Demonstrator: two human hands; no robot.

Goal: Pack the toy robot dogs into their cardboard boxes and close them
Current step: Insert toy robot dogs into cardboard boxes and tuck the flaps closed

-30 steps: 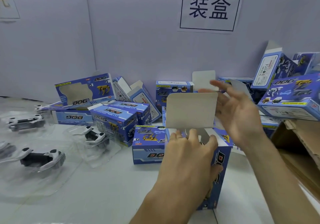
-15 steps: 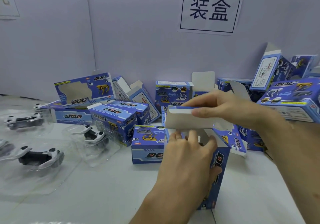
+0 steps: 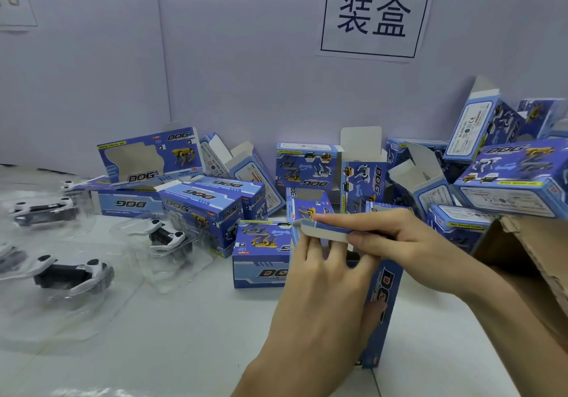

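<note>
On the box (image 3: 382, 310) your left hand (image 3: 319, 289) gripped, your right hand (image 3: 399, 240) pinched the flap (image 3: 322, 230); you needed to tuck it straight.

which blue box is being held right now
The upright box nearest the camera: left hand grips its body, right hand pinches its top flap. The others sit untouched behind.
</note>
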